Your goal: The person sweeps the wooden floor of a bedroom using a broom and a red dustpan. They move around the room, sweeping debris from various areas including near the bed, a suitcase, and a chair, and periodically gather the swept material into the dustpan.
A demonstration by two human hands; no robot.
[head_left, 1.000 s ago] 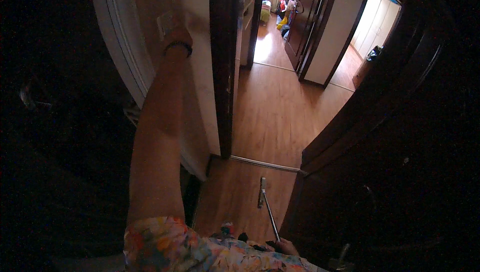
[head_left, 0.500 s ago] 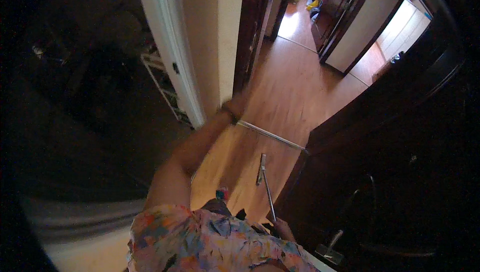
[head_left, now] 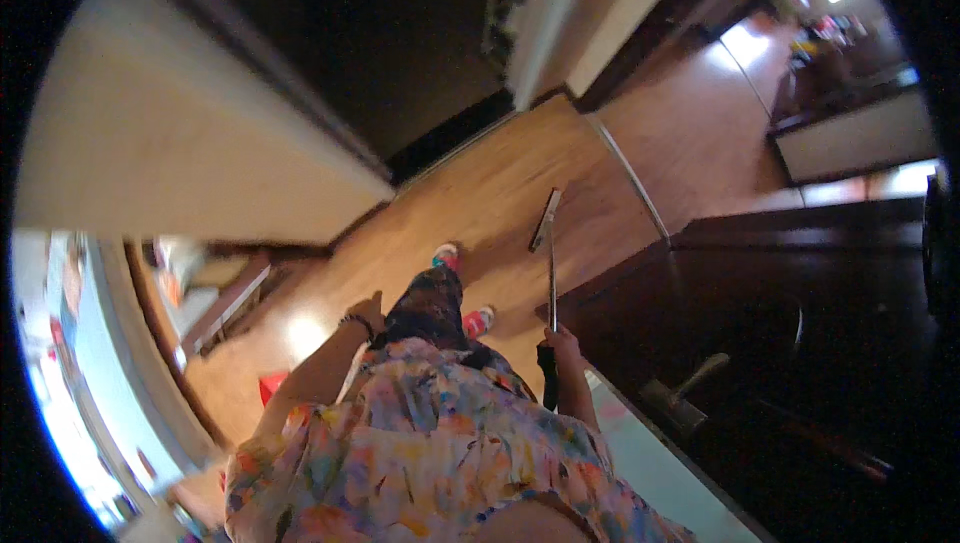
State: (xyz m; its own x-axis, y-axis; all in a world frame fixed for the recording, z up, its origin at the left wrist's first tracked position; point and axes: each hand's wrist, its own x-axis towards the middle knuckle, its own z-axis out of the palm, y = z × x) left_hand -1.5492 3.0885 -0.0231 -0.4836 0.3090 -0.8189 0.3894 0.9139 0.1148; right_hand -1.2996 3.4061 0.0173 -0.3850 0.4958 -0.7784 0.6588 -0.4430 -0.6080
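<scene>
My right hand (head_left: 563, 343) is closed around the black grip of a long-handled squeegee (head_left: 553, 278). Its thin metal pole runs forward to a narrow T-shaped head, which lies slantwise at the wood-look floor (head_left: 500, 178). By my left thigh hangs my left hand (head_left: 366, 315), a dark bracelet at its wrist. Its slightly blurred fingers look loosely stretched, with nothing seen in them. Under that wrist a thin white strip (head_left: 351, 371) shows; I cannot tell what it is.
A metal threshold strip (head_left: 632, 178) crosses the floor ahead on the right. Dark furniture (head_left: 760, 293) lines the right side, with a brush-like tool (head_left: 685, 393) on it. A dark doorway (head_left: 400, 53) opens ahead left, beside a pale wall (head_left: 200, 133). Something red (head_left: 272, 385) lies at left.
My view has turned left. My left arm, reaching forward near the door frame before, is now lowered beside my thigh. The right hand still holds the squeegee.
</scene>
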